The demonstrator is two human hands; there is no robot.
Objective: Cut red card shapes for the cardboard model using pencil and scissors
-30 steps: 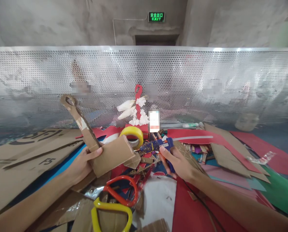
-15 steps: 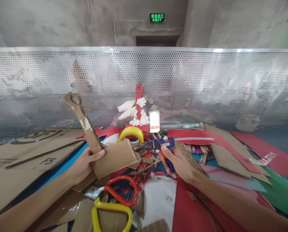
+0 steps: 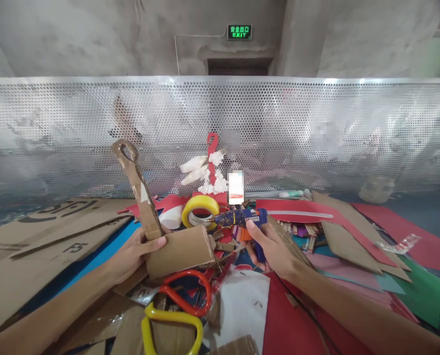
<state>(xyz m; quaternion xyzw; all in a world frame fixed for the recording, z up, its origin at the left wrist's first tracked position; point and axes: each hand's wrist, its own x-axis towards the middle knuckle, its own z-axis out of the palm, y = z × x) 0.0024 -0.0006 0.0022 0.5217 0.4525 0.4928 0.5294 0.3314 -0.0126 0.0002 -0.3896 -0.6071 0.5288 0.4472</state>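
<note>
My left hand (image 3: 133, 254) is closed on a cardboard piece (image 3: 181, 251), a flat brown panel joined to a tall strip with a looped top. The strip leans up and to the left, and my thumb lies on the panel. In my right hand (image 3: 273, 246) is a blue glue gun (image 3: 238, 217), its nozzle pointing left just above the panel's upper right corner. Whether the nozzle touches the cardboard I cannot tell. A roll of yellow tape (image 3: 192, 204) sits behind the nozzle. Scissors (image 3: 171, 320) with red and yellow handles lie below the panel.
Behind the tape stands a red hook-topped model (image 3: 212, 167) with white tufts. Large cardboard (image 3: 50, 236) spreads at left; red strips (image 3: 345, 222), a green sheet (image 3: 423, 296) and scraps cover the right. A perforated metal screen (image 3: 293, 138) bounds the back. The gun's cord (image 3: 308, 315) trails toward me.
The cardboard piece has turned slightly, its looped top shifting right and its panel dropping a little. The glue gun's nozzle has risen from the panel's right end to above its upper corner.
</note>
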